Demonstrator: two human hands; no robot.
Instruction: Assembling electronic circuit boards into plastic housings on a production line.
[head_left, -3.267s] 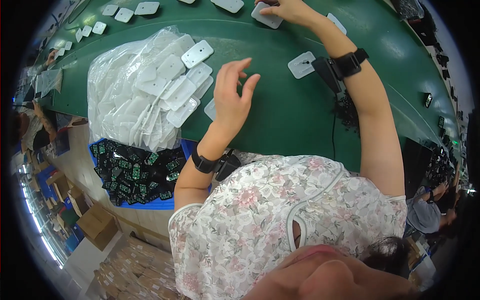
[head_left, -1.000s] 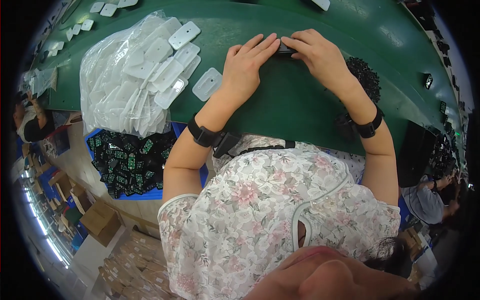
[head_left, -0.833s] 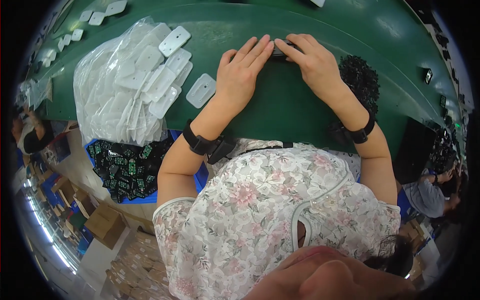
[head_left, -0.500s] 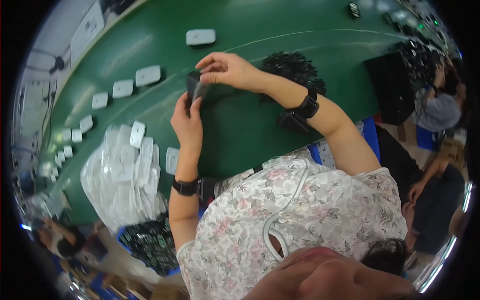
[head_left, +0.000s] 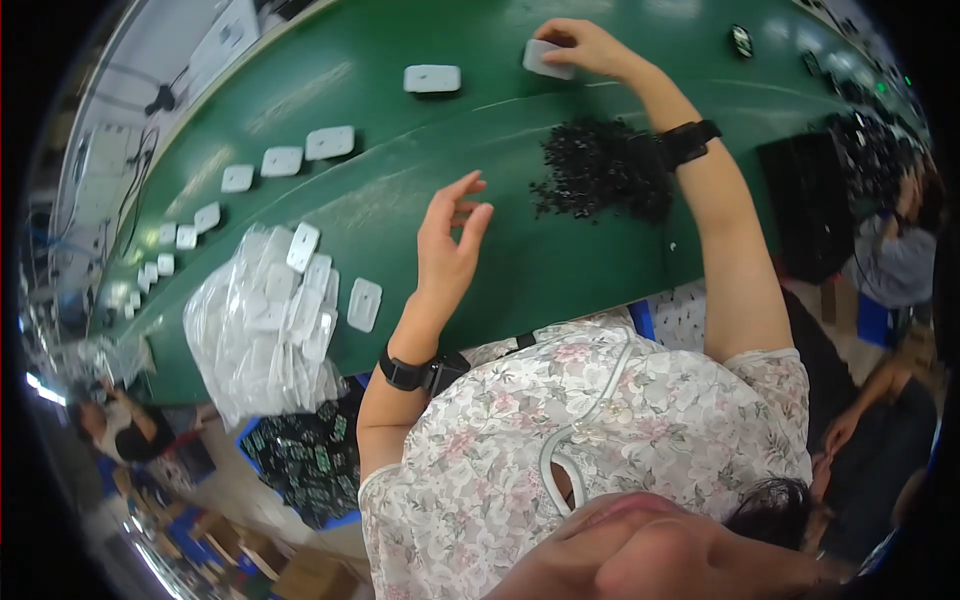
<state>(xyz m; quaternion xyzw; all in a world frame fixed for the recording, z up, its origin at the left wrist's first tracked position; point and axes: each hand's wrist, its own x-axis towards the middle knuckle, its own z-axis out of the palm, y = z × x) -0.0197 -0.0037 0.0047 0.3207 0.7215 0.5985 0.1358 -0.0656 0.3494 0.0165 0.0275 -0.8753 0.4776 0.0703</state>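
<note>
Presently, right hand (head_left: 582, 50) is pinching a white plastic cover (head_left: 545, 62) beyond heaped small black parts (head_left: 595, 168); left hand (head_left: 448, 250) is hovering empty, loosely half-spread, over green tabletop (head_left: 545, 258).

We are in a factory assembly workshop. Around us we see a long green workbench (head_left: 560, 265), rows of white casings (head_left: 330, 142), heaped circuit boards (head_left: 310, 455) and co-workers (head_left: 885, 262).
</note>
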